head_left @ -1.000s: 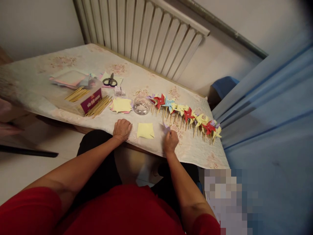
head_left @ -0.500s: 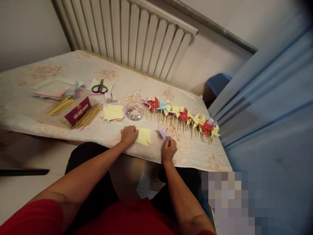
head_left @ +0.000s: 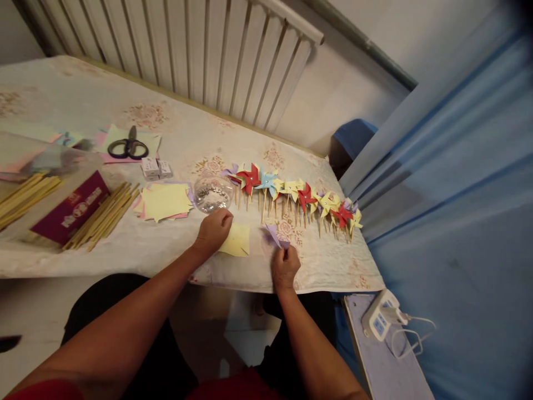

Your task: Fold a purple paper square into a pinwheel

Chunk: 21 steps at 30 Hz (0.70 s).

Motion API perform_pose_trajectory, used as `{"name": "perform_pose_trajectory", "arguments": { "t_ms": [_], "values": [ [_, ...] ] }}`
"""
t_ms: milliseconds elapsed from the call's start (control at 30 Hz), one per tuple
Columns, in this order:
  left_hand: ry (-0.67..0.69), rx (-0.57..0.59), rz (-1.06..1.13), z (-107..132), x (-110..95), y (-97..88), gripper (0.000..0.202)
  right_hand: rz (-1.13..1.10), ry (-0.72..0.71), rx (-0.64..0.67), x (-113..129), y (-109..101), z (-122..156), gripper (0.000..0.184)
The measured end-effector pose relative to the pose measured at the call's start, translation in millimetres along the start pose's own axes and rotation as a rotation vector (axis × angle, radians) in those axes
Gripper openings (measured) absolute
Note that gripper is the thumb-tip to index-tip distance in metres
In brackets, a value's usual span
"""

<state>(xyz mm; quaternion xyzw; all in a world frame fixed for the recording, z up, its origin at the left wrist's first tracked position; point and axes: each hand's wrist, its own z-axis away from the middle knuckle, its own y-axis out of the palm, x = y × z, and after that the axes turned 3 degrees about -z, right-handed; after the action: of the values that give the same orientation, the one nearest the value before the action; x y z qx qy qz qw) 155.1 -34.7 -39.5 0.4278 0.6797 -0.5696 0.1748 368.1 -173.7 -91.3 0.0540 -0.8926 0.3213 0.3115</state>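
Note:
My right hand (head_left: 286, 265) is closed on a folded piece of purple paper (head_left: 273, 234), whose pointed ends stick up and out past the fingers. My left hand (head_left: 213, 230) has its fingers curled together; whatever they may pinch is too small or hidden. It hovers between a clear round container (head_left: 212, 195) of small shiny metal pieces and a yellow paper square (head_left: 236, 240) on the table. That square has slits near its corners and lies partly behind the left hand and wrist.
Finished paper pinwheels (head_left: 306, 197) on sticks line the right side of the flowered table. Toward the left are stacked paper squares (head_left: 166, 201), small white boxes (head_left: 156, 166), scissors (head_left: 128, 147), and wooden sticks (head_left: 104, 216). A power strip (head_left: 381, 315) sits on a ledge at right.
My left hand has lifted off the yellow square's left edge toward the clear container. My right hand still grips the purple paper. The view has shifted, bringing the left-side items closer.

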Motion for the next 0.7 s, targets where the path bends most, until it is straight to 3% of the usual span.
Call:
{"name": "perform_pose_trajectory", "arguments": {
  "t_ms": [100,233,333,433,500,600,700],
  "values": [
    [-0.165,0.123,0.363,-3.7,1.4,-1.6,0.016,0.005,0.024,0.009,-1.6,-1.2,0.7,0.024],
    [-0.372,0.382,0.850,-10.7,3.6,0.6,0.032,0.019,0.091,-0.004,-2.0,-2.2,0.5,0.027],
    [-0.469,0.577,1.029,-10.3,3.5,5.6,0.042,0.023,0.174,-0.047,6.2,-2.0,-4.1,0.031],
    [-0.487,0.700,1.145,-3.5,0.5,10.7,0.050,-0.006,0.193,-0.074,27.5,0.3,-13.9,0.032],
    [-0.483,0.772,1.224,1.5,-2.4,12.9,0.056,-0.048,0.092,-0.059,46.7,3.5,-21.6,0.025],
    [-0.490,0.875,1.365,5.2,-6.5,13.1,0.061,-0.102,-0.168,-0.007,73.2,10.6,-29.6,0.028],
    [-0.484,0.846,1.492,3.5,-8.7,10.2,0.054,-0.112,-0.387,0.148,88.7,17.4,-29.1,0.030]
  ]
}}
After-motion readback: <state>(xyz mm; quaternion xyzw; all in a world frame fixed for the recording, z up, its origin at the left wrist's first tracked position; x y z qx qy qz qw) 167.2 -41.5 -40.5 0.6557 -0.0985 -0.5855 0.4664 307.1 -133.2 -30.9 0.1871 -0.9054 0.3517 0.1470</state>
